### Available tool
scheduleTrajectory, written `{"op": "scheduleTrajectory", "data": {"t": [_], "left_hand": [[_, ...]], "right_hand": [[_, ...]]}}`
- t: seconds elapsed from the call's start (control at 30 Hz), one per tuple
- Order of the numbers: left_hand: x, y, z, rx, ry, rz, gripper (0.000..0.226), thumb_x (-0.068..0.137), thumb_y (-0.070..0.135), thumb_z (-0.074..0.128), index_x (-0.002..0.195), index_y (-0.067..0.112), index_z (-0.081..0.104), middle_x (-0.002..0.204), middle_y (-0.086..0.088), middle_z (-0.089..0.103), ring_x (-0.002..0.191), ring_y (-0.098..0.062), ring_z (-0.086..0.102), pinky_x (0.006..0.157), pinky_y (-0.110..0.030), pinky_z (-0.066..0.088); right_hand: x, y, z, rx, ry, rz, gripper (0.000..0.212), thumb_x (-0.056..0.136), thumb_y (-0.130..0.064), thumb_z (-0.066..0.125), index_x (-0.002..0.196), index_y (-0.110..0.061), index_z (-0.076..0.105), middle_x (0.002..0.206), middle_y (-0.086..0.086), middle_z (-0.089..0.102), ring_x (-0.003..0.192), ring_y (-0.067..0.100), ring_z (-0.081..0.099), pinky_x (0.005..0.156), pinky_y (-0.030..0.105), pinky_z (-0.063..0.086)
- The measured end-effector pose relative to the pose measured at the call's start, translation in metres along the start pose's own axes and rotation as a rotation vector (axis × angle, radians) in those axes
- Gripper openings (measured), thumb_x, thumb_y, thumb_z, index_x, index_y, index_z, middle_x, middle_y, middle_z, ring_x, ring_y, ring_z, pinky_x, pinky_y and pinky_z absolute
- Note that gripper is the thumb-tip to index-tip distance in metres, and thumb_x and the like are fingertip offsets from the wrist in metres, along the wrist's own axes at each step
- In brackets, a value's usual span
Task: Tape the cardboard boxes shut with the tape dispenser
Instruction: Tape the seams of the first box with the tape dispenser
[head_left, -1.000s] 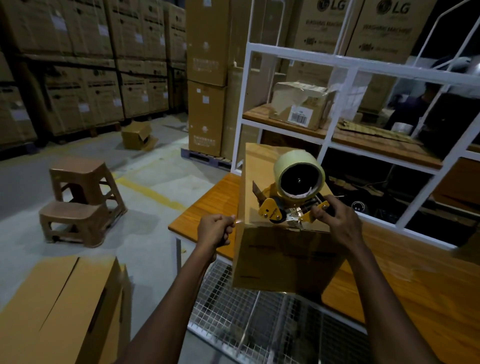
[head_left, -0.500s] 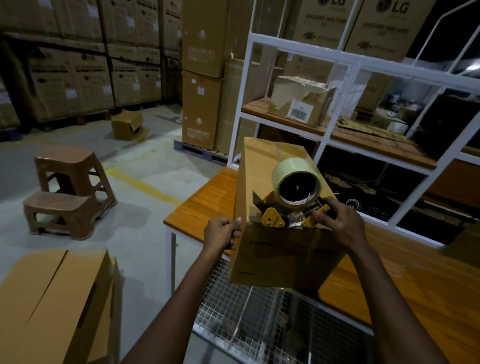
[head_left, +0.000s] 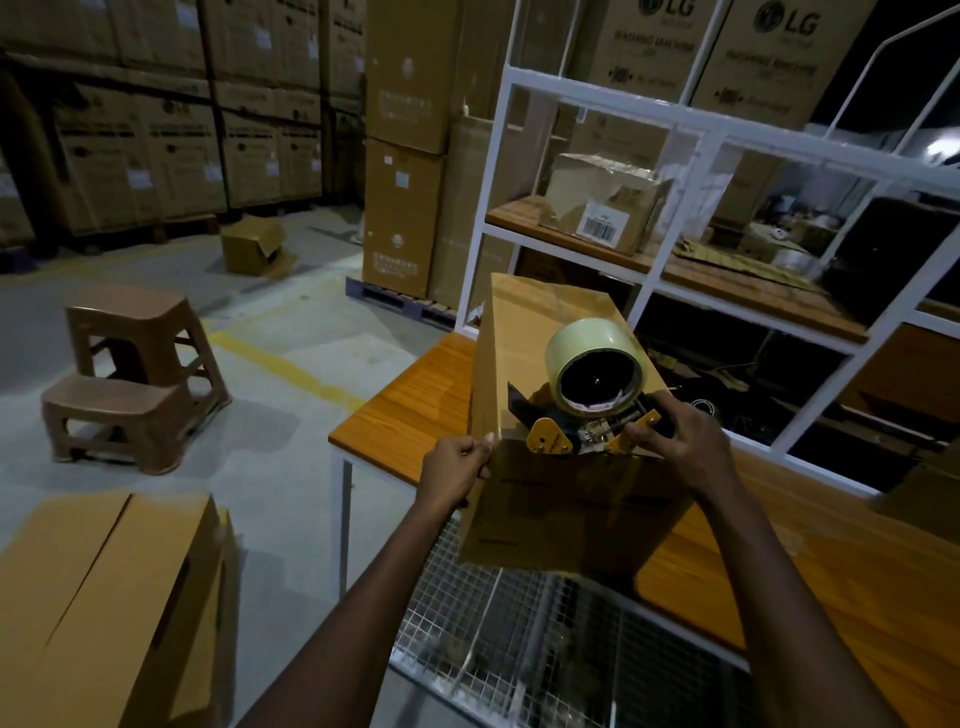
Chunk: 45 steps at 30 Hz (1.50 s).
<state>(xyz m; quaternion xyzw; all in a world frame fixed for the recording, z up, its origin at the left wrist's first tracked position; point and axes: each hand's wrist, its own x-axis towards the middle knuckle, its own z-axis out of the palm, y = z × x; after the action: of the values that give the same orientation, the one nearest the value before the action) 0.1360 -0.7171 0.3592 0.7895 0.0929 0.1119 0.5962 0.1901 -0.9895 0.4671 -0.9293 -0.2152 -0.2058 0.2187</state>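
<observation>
A long brown cardboard box (head_left: 561, 499) stands on the orange wooden table (head_left: 415, 410), its near end hanging over the table's front edge. On the box's top near edge sits a yellow and black tape dispenser (head_left: 576, 431) carrying a roll of clear tape (head_left: 595, 364). My right hand (head_left: 675, 436) grips the dispenser's handle. My left hand (head_left: 457, 462) is curled against the box's near left corner, its fingertips on the edge. Whether a tape end lies under those fingers is hidden.
A wire mesh shelf (head_left: 519, 644) lies below the table's front. A white metal rack (head_left: 675, 130) with a torn labelled carton (head_left: 605, 202) stands behind the table. Another brown box (head_left: 104, 597) sits at the lower left. Two brown plastic stools (head_left: 130, 374) stand on the floor at left.
My left hand moved right from free air onto the box's near left corner. The dispenser came slightly closer to the box's near edge in my right hand.
</observation>
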Motion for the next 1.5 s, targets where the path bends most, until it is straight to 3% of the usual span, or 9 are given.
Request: {"op": "scheduleTrajectory", "data": {"t": [0.13, 0.23, 0.3, 0.43, 0.5, 0.73, 1.13, 1.27, 1.5], "left_hand": [[-0.003, -0.012, -0.001, 0.073, -0.056, -0.088, 0.056, 0.095, 0.056, 0.051, 0.075, 0.006, 0.068, 0.064, -0.005, 0.063, 0.055, -0.017, 0.058, 0.047, -0.028, 0.046], [-0.008, -0.015, -0.001, 0.1, 0.164, 0.021, 0.016, 0.095, 0.025, 0.063, 0.097, 0.012, 0.072, 0.091, -0.005, 0.072, 0.082, -0.019, 0.067, 0.065, -0.029, 0.053], [-0.017, -0.004, 0.004, -0.025, 0.248, 0.125, 0.032, 0.096, 0.012, 0.057, 0.127, 0.013, 0.064, 0.113, 0.002, 0.067, 0.094, -0.011, 0.064, 0.07, -0.019, 0.05], [-0.034, -0.007, 0.028, 0.011, 0.075, 0.293, 0.064, 0.09, 0.023, 0.044, 0.152, 0.02, 0.03, 0.115, -0.003, 0.063, 0.074, -0.004, 0.054, 0.061, -0.022, 0.05], [-0.042, -0.023, 0.035, 0.125, 0.012, 0.281, 0.074, 0.09, 0.03, 0.047, 0.157, 0.024, 0.017, 0.137, -0.006, 0.054, 0.094, -0.01, 0.058, 0.077, -0.027, 0.057], [-0.027, -0.021, 0.023, 0.313, 0.292, 0.392, 0.071, 0.075, 0.064, 0.06, 0.137, 0.035, 0.041, 0.156, -0.005, 0.034, 0.132, -0.029, 0.04, 0.097, -0.041, 0.039], [-0.004, -0.005, 0.024, 0.557, 0.408, 0.477, 0.039, 0.073, 0.037, 0.075, 0.108, 0.032, 0.06, 0.147, 0.0, 0.044, 0.128, -0.033, 0.044, 0.088, -0.059, 0.043], [-0.011, 0.002, 0.028, 0.538, 0.475, 0.468, 0.035, 0.075, 0.053, 0.065, 0.105, 0.037, 0.057, 0.141, 0.001, 0.049, 0.125, -0.032, 0.049, 0.086, -0.052, 0.043], [-0.017, 0.011, 0.032, 0.694, 0.557, 0.417, 0.038, 0.07, 0.038, 0.085, 0.102, 0.028, 0.069, 0.132, -0.002, 0.054, 0.12, -0.032, 0.048, 0.084, -0.053, 0.043]], "right_hand": [[-0.001, 0.0, 0.0, 0.015, 0.002, 0.012, 0.078, 0.07, -0.086, 0.038, 0.103, -0.019, 0.062, 0.079, 0.001, 0.06, 0.069, 0.019, 0.055, 0.056, 0.037, 0.042], [-0.001, 0.001, 0.001, 0.014, 0.001, 0.017, 0.081, 0.07, -0.085, 0.037, 0.106, -0.018, 0.063, 0.08, 0.002, 0.06, 0.068, 0.019, 0.055, 0.056, 0.035, 0.04], [-0.001, 0.002, 0.002, 0.01, 0.002, 0.015, 0.087, 0.069, -0.089, 0.033, 0.11, -0.018, 0.062, 0.082, 0.003, 0.06, 0.068, 0.02, 0.054, 0.056, 0.034, 0.04], [-0.001, 0.005, 0.004, 0.012, 0.0, 0.016, 0.093, 0.069, -0.092, 0.029, 0.112, -0.016, 0.062, 0.082, 0.004, 0.061, 0.068, 0.021, 0.055, 0.055, 0.032, 0.038], [-0.001, 0.005, 0.004, 0.011, 0.003, 0.003, 0.091, 0.069, -0.091, 0.031, 0.111, -0.016, 0.063, 0.08, 0.004, 0.061, 0.067, 0.021, 0.055, 0.055, 0.034, 0.04], [0.0, 0.008, 0.006, -0.019, 0.032, -0.057, 0.086, 0.073, -0.088, 0.03, 0.105, -0.015, 0.062, 0.078, 0.003, 0.06, 0.067, 0.022, 0.056, 0.055, 0.039, 0.047], [-0.001, 0.02, 0.008, -0.079, 0.091, -0.123, 0.078, 0.075, -0.089, 0.027, 0.091, -0.018, 0.056, 0.072, -0.001, 0.05, 0.064, 0.02, 0.048, 0.052, 0.027, 0.029], [-0.007, 0.045, -0.014, -0.051, 0.115, -0.132, 0.075, 0.076, -0.085, 0.034, 0.094, -0.017, 0.061, 0.067, -0.009, 0.043, 0.06, 0.02, 0.047, 0.049, 0.026, 0.027], [-0.023, 0.134, -0.056, -0.018, 0.102, -0.027, 0.077, 0.071, -0.091, 0.033, 0.101, -0.026, 0.061, 0.074, -0.002, 0.053, 0.067, 0.021, 0.052, 0.056, 0.036, 0.045]]}}
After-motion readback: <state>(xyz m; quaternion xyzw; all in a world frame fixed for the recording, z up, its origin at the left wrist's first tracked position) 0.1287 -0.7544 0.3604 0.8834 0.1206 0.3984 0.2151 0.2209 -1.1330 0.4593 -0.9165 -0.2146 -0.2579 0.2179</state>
